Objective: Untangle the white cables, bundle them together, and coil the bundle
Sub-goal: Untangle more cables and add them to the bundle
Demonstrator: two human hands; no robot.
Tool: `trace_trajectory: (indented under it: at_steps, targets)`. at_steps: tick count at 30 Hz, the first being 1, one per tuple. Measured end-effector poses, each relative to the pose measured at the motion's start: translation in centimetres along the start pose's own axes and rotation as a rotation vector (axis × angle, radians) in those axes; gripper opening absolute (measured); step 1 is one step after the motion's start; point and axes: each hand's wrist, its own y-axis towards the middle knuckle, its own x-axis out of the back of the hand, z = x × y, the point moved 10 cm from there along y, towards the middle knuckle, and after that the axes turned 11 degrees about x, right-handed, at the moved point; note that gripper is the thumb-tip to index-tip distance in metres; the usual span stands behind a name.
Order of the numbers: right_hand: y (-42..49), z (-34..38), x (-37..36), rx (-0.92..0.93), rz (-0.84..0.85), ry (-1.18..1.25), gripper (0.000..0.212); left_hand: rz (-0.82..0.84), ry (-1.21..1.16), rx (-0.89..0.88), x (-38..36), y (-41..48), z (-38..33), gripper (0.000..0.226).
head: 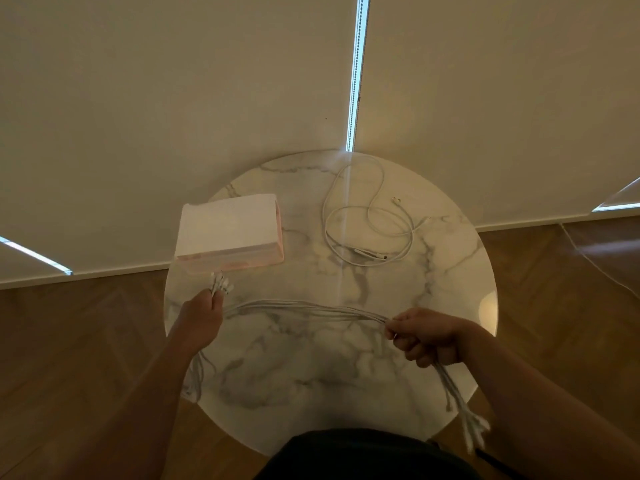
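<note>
Bundle of white cables [304, 308] gathered between my hands, not yet coiled.
My left hand [204, 317] pinches it just behind the plugs, and my right hand [429, 336] is fisted round it with the tails hanging below that fist. Between my fingers the strands run roughly parallel, so untangling looks mostly done. One loose cable [367, 220] lies well beyond my right fingers, unbundled. Coiling remains.

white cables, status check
Left hand grips the plug ends. Right hand grips the bundle further along, uncoiled. One loose cable lies apart behind.
</note>
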Motion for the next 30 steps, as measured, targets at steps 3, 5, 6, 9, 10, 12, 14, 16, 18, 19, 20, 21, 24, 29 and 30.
trace_trajectory:
  at_steps: [3, 5, 6, 9, 10, 12, 14, 16, 18, 19, 20, 21, 24, 29, 30]
  targets:
    - [2.0, -1.6, 1.7, 0.019, -0.199, -0.170, 0.027, 0.048, 0.060, -0.007, -1.4, -0.4, -1.5, 0.032]
    - [3.0, -1.9, 3.4, 0.025, -0.328, -0.462, 0.022, 0.055, 0.070, -0.014, -2.6, -0.8, -2.5, 0.034]
    - [3.5, -2.1, 4.1, 0.018, -0.362, -0.633, 0.021, 0.040, 0.052, -0.029, -2.9, -0.9, -3.0, 0.037]
    - [4.2, -2.4, 5.2, -0.005, -0.368, -1.113, 0.042, 0.040, -0.061, -0.068, -3.1, -1.4, -4.4, 0.038]
    - [4.5, -2.7, 5.2, -0.009, -0.354, -1.208, 0.046, 0.054, -0.094, -0.075, -3.0, -1.6, -4.9, 0.037]
    - [4.4, -3.0, 4.7, -0.026, -0.316, -1.303, 0.049, 0.087, -0.140, -0.088, -2.8, -1.9, -5.9, 0.037]
    - [4.6, -3.4, 4.4, -0.039, -0.288, -1.361, 0.048, 0.185, -0.265, -0.091, -2.9, -2.5, -6.9, 0.039]
    - [4.7, -2.9, 4.6, -0.041, -0.308, -1.421, 0.051, 0.340, -0.458, -0.059, -3.4, -3.2, -7.7, 0.037]
    - [4.8, -1.7, 5.2, -0.002, -0.391, -1.414, 0.061, 0.431, -0.619, -0.018, -3.5, -3.8, -8.4, 0.033]
    - [4.8, -1.0, 5.3, 0.035, -0.423, -1.397, 0.064, 0.454, -0.676, 0.000, -3.5, -4.1, -8.6, 0.032]
    - [4.9, -0.5, 5.3, 0.077, -0.444, -1.384, 0.064, 0.472, -0.721, 0.017, -3.6, -4.2, -8.7, 0.032]
    - [5.0, 0.1, 5.3, 0.113, -0.462, -1.371, 0.059, 0.487, -0.755, 0.031, -3.7, -4.3, -8.7, 0.032]
    - [5.1, 3.1, 6.5, 0.249, -0.651, -1.282, 0.037, 0.523, -0.786, 0.056, -4.2, -4.4, -8.7, 0.033]
    - [6.1, 10.8, 11.7, 0.433, -0.972, -1.152, 0.022, 0.569, -0.800, 0.081, -4.9, -4.6, -9.0, 0.033]
    - [6.7, 12.0, 12.3, 0.437, -0.990, -1.171, 0.022, 0.579, -0.803, 0.095, -5.1, -4.6, -9.0, 0.034]
